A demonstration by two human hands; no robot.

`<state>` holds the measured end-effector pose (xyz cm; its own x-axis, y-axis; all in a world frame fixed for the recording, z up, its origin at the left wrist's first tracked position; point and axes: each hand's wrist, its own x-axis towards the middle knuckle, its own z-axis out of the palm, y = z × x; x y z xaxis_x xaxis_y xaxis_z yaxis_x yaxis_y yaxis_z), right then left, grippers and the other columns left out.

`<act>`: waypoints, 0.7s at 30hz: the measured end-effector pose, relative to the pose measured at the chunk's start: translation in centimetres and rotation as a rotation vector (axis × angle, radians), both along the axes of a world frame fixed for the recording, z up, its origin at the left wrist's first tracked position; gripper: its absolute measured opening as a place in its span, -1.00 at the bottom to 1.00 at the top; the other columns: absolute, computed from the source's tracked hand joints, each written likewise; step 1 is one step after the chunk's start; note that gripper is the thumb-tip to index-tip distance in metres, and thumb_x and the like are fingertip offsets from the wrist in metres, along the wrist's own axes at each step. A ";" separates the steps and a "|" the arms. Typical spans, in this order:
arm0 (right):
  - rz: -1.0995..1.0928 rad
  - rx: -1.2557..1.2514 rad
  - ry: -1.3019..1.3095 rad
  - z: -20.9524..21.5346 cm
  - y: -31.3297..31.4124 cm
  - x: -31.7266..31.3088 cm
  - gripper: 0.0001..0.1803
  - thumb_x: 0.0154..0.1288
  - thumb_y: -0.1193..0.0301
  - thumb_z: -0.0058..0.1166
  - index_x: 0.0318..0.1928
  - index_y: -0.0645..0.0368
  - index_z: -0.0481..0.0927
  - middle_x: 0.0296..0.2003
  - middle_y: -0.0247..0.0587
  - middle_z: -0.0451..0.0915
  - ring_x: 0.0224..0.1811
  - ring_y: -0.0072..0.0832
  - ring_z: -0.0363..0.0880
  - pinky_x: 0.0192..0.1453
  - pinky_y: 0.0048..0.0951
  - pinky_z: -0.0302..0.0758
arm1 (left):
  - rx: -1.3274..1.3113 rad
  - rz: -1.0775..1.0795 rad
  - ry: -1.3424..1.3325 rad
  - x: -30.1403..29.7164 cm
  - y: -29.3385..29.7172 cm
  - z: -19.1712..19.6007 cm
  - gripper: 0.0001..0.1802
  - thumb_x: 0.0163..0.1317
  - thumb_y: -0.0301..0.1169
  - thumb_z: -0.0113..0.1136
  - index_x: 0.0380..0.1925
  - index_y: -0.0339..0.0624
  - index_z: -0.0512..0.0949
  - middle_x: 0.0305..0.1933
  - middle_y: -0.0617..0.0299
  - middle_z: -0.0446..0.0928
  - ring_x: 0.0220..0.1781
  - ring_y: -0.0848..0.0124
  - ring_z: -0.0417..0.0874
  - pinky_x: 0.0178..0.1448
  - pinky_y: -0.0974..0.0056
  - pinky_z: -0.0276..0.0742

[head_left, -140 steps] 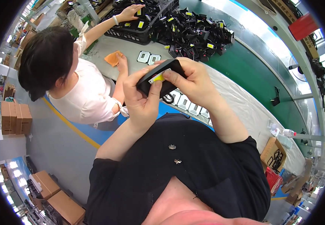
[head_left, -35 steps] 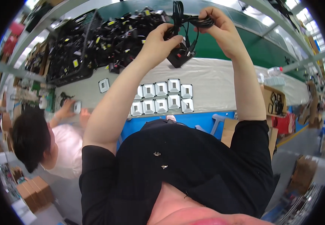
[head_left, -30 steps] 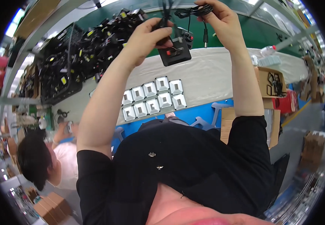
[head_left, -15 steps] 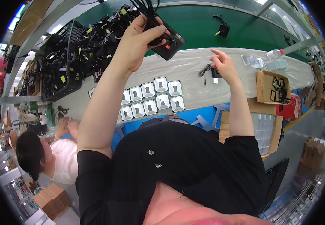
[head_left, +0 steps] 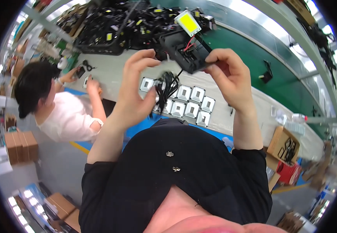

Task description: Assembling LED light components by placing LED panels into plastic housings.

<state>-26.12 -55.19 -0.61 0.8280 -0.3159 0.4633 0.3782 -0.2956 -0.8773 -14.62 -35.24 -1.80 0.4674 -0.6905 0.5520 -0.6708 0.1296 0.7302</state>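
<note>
My right hand (head_left: 229, 73) pinches one edge of a black plastic lamp housing (head_left: 188, 52), tilted and raised over the table. A white-framed yellow LED panel (head_left: 188, 24) sticks up from the housing's far side, and thin red wires show inside the housing. A black cable bundle (head_left: 166, 89), slightly blurred, dangles below the housing. Beside it my left hand (head_left: 135, 83) is open, fingers and thumb apart, with the thumb close to the cable; whether they touch I cannot tell. Several square silver-rimmed pieces (head_left: 184, 93) lie in rows on the table underneath.
A heap of black lamps and cables (head_left: 137, 29) fills the far left, partly in a black crate (head_left: 98, 48). At left a co-worker (head_left: 65, 116) handles small parts. A cardboard box (head_left: 281, 145) with black frames stands right. One black device (head_left: 267, 75) rests on the green surface (head_left: 250, 58).
The housing has passed from my left hand to my right. My left hand has opened beside the cable. The yellow panel now shows, and the whole view has shifted.
</note>
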 end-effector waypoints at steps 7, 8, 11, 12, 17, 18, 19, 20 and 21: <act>0.048 -0.579 -0.330 1.6 6.6 3.5 -0.68 -0.13 0.74 0.13 -0.29 0.19 0.55 -0.34 -0.14 0.51 -0.39 -0.34 0.53 -0.39 -0.50 0.45 | -0.252 -0.357 1.095 -0.1 5.6 1.2 -0.53 0.34 -0.21 -0.17 0.19 -0.16 0.15 0.13 0.14 0.34 0.05 0.29 0.49 0.00 0.16 0.49; 0.061 -0.594 -0.330 1.6 7.4 3.8 -0.68 -0.14 0.73 0.14 -0.29 0.19 0.55 -0.34 -0.15 0.51 -0.38 -0.34 0.53 -0.40 -0.49 0.45 | -0.231 -0.403 1.065 -0.4 5.9 1.9 -0.56 0.37 -0.18 -0.21 0.17 -0.14 0.18 0.04 0.16 0.42 -0.01 0.35 0.52 -0.06 0.18 0.53; 0.129 -0.631 -0.260 1.9 9.1 4.0 -0.62 -0.13 0.62 0.19 -0.18 0.22 0.54 -0.25 -0.10 0.53 -0.33 -0.24 0.55 -0.26 -0.45 0.49 | -0.328 -0.228 1.064 -0.6 7.1 2.3 -0.54 0.37 -0.19 -0.26 0.13 -0.29 0.22 0.03 0.04 0.45 0.00 0.21 0.56 -0.13 0.08 0.61; 0.149 -0.603 -0.256 2.6 9.5 4.0 -0.57 -0.12 0.59 0.20 -0.11 0.24 0.52 -0.21 -0.08 0.54 -0.31 -0.22 0.55 -0.20 -0.43 0.50 | -0.342 -0.178 1.075 -0.8 7.6 2.4 -0.57 0.37 -0.22 -0.24 0.11 -0.27 0.23 0.03 0.07 0.45 0.00 0.24 0.57 -0.15 0.12 0.62; 0.039 -0.811 -0.375 7.3 10.2 6.1 -0.58 0.08 0.54 0.05 0.02 0.21 0.49 -0.21 -0.20 0.53 -0.25 -0.52 0.52 -0.21 -0.57 0.38 | -0.272 -0.056 1.053 -1.4 9.1 2.9 -0.59 0.34 -0.29 -0.20 0.12 -0.27 0.22 0.02 0.08 0.45 -0.02 0.25 0.57 -0.14 0.12 0.62; 0.122 -0.799 -0.267 9.0 11.4 6.1 -0.63 0.11 0.56 0.04 0.00 0.22 0.47 -0.25 -0.15 0.50 -0.25 -0.44 0.51 -0.20 -0.54 0.41 | -0.286 -0.045 1.036 -1.6 9.2 3.0 -0.60 0.33 -0.33 -0.18 0.11 -0.28 0.22 0.01 0.06 0.45 -0.02 0.24 0.57 -0.13 0.12 0.62; 0.203 -0.785 -0.163 10.3 12.1 6.1 -0.67 0.15 0.57 0.03 -0.03 0.23 0.46 -0.28 -0.11 0.47 -0.24 -0.36 0.51 -0.19 -0.50 0.44 | -0.302 -0.036 1.016 -1.6 9.3 3.0 -0.61 0.32 -0.36 -0.16 0.11 -0.29 0.22 0.01 0.04 0.45 -0.03 0.24 0.57 -0.12 0.12 0.61; 0.343 -0.811 -0.119 9.9 10.9 6.9 -0.62 0.15 0.55 0.02 0.03 0.15 0.44 -0.25 -0.06 0.42 -0.17 -0.21 0.46 -0.19 -0.44 0.44 | -0.296 -0.047 1.018 -1.4 9.4 2.9 -0.61 0.32 -0.36 -0.16 0.11 -0.29 0.22 0.01 0.04 0.45 -0.03 0.24 0.57 -0.12 0.12 0.61; 0.333 -0.812 -0.114 9.5 10.9 7.2 -0.62 0.15 0.55 0.02 0.03 0.15 0.44 -0.25 -0.06 0.42 -0.17 -0.21 0.46 -0.19 -0.44 0.44 | -0.307 -0.035 0.987 -1.2 9.5 2.7 -0.61 0.29 -0.40 -0.13 0.10 -0.30 0.23 -0.01 0.03 0.45 -0.03 0.24 0.57 -0.11 0.13 0.61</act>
<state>-18.93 -44.27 8.87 0.7537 0.3955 0.5249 0.6276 -0.6700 -0.3964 -15.82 -25.71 0.93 0.7901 -0.6065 0.0884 0.2168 0.4114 0.8853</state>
